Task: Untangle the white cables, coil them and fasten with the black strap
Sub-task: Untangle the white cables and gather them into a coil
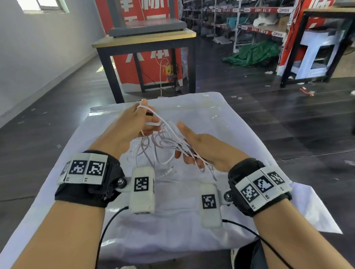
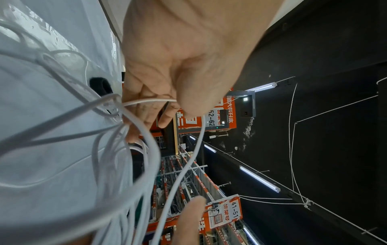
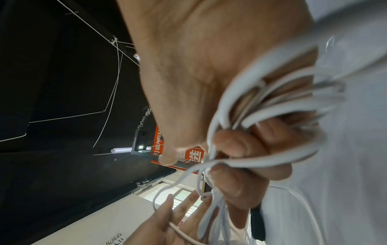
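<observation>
A warehouse counter draped in white plastic sheeting [image 1: 224, 124]; above it the left hand [image 1: 130, 122] hooks one strand, pulling it free, while the right hand [image 1: 210, 151] clutches the tangled thin white cables [image 1: 162, 141]. The black fabric strap [image 2: 101, 86] lies on the sheeting beyond.

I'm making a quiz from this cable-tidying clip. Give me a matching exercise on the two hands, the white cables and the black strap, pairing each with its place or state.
Things:
1. left hand
2. right hand
3. white cables
4. black strap

States:
A. lies on the white cover
B. hang tangled between both hands
C. fingers curled round a bunch of strands
D. one strand looped over a raised finger

Pairs: 1-D, 2-C, 3-B, 4-A
</observation>
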Action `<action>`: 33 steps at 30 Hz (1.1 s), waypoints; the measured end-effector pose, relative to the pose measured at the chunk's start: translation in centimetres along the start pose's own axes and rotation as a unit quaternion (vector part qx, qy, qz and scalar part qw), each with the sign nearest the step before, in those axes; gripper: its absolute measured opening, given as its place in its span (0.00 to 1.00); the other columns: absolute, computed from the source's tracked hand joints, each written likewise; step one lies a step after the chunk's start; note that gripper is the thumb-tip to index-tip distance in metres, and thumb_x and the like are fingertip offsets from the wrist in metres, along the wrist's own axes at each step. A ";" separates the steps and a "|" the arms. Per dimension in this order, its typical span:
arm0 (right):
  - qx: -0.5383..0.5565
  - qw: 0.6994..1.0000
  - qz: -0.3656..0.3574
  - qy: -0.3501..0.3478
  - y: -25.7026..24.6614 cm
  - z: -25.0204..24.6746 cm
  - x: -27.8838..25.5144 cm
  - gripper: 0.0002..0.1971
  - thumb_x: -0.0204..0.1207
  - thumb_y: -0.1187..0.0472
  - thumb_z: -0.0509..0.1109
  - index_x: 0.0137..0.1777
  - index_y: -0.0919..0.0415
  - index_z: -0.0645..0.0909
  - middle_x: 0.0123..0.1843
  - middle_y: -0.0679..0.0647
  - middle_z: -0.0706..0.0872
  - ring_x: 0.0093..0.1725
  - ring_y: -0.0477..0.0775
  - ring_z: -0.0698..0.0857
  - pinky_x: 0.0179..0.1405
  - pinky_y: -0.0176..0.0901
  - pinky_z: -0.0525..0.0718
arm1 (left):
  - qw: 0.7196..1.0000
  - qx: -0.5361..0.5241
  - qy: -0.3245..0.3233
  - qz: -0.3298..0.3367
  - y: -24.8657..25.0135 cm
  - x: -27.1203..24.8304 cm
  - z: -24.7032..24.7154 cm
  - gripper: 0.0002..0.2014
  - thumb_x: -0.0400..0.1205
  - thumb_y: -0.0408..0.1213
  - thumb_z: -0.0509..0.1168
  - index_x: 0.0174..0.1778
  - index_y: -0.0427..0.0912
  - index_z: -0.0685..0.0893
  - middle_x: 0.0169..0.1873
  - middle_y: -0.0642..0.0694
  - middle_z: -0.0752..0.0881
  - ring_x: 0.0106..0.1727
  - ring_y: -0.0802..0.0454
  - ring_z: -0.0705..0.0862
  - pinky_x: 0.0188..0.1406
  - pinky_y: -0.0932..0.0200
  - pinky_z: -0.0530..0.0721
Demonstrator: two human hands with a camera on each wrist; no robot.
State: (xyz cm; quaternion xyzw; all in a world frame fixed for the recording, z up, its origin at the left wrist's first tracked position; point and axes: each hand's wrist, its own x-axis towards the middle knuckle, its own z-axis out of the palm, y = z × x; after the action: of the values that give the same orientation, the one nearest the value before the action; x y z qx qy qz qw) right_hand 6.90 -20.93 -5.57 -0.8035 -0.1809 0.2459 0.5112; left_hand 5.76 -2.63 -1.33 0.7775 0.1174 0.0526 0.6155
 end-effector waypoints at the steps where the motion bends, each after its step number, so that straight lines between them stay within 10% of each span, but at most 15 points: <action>1: 0.002 1.000 -0.001 -0.005 -0.1 0.0 0.0 0.41 0.75 0.25 0.43 0.39 0.58 0.85 0.25 0.48 0.79 0.23 0.50 0.70 0.27 0.39 0.74 | 1.000 0.003 0.003 -0.004 -0.1 0.0 -0.1 0.22 0.89 0.51 0.50 0.61 0.38 0.79 0.50 0.37 0.89 0.49 0.42 0.90 0.54 0.51 0.85; 12: -0.008 0.999 -0.041 -0.018 0.7 0.2 0.5 0.22 0.82 0.43 0.60 0.35 0.59 0.75 0.21 0.46 0.73 0.22 0.43 0.73 0.26 0.29 0.71 | 0.996 0.069 -0.050 -0.016 -0.5 0.4 -0.5 0.16 0.81 0.29 0.64 0.63 0.45 0.80 0.58 0.41 0.84 0.46 0.53 0.82 0.45 0.57 0.81; 16: 0.035 0.998 -0.056 -0.022 0.4 0.6 0.5 0.20 0.84 0.46 0.59 0.36 0.60 0.74 0.18 0.45 0.70 0.23 0.44 0.79 0.28 0.33 0.75 | 0.986 0.064 -0.154 -0.010 -0.1 -0.5 -0.3 0.23 0.80 0.43 0.69 0.72 0.56 0.73 0.61 0.45 0.81 0.49 0.48 0.80 0.50 0.55 0.83; 24: 0.054 0.995 -0.073 -0.042 -0.5 0.5 -0.4 0.17 0.81 0.46 0.63 0.41 0.60 0.77 0.23 0.48 0.67 0.22 0.45 0.66 0.22 0.32 0.69 | 0.984 0.125 -0.042 0.119 -1.0 0.1 1.0 0.17 0.82 0.56 0.61 0.51 0.45 0.84 0.32 0.51 0.80 0.27 0.59 0.73 0.25 0.67 0.72; 33: -0.046 0.995 -0.090 -0.008 -0.1 0.6 0.1 0.09 0.77 0.51 0.72 0.39 0.55 0.85 0.32 0.50 0.85 0.29 0.40 0.81 0.33 0.26 0.77 | 0.983 0.120 -0.011 0.141 -1.4 0.8 1.4 0.15 0.82 0.52 0.64 0.46 0.42 0.84 0.21 0.59 0.77 0.20 0.65 0.71 0.21 0.70 0.71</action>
State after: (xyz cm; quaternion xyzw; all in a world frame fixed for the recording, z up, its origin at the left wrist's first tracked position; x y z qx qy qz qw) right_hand 6.65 -20.42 -5.69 -0.8042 -0.2680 0.1970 0.4926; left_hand 6.71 -3.47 -3.11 0.8552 0.0054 0.1154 0.5052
